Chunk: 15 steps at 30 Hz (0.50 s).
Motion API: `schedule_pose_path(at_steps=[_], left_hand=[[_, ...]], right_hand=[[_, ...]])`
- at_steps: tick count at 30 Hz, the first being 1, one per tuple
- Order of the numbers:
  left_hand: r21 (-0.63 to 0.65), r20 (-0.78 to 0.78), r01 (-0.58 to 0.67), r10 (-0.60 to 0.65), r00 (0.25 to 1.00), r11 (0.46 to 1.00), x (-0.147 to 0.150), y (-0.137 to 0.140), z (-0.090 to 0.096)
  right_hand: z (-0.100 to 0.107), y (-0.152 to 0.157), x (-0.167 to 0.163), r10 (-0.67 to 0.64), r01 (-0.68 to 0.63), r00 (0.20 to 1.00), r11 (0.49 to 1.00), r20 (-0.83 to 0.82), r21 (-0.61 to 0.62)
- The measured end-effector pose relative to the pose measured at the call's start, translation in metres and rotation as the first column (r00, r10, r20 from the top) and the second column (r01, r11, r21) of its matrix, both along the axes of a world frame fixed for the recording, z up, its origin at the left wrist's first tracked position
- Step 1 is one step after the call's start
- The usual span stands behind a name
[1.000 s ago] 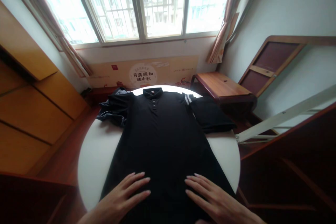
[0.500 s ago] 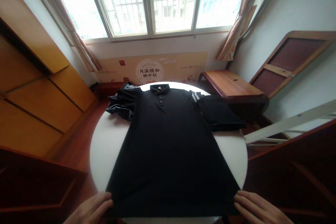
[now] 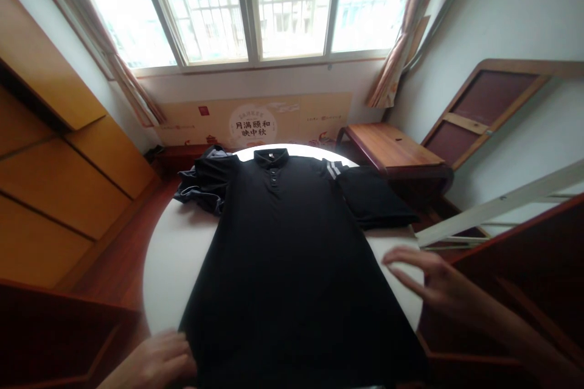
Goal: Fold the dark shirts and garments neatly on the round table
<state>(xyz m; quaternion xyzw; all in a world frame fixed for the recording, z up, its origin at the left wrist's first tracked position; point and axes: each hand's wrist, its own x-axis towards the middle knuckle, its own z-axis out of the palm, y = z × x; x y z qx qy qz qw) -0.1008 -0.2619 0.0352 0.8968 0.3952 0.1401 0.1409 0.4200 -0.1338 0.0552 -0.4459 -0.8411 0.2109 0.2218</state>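
Window: beyond the worktop's far edge, a barred window faced you.
Worktop: you had a round white worktop before you, its bare surface showing along the left and right edges.
Shirt: the black polo shirt lay flat, front up, collar at the far edge, its body widening toward the near edge where you stood.
Folded cloth: a folded black garment lay at the far right edge, beside the shirt.
Heap: crumpled dark garments lay at the far left edge, against the shirt's sleeve.
Right grip: your right grip was released, fingers loosely bent over the right edge, fingertips just beside the shirt's side.
Left grip: your left grip had its fingers curled at the shirt's near left corner; blur hid whether they pinched the cloth.
Collar: it stood open at the far edge.
Buttons: small ones ran below the collar.
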Motion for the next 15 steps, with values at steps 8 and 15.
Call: schedule_pose_path(at_steps=[8,15], left_hand=[[0.175,-0.008,-0.223,0.228,0.974,0.959,0.07,0.114,-0.026],[0.111,-0.057,-0.243,0.251,0.966,0.964,0.07,0.123,-0.058]], right_hand=[[0.013,0.248,-0.03,-0.595,0.602,0.798,0.777,0.096,-0.186],[0.001,0.328,-0.063,-0.693,0.736,0.677,0.641,0.249,-0.217]])
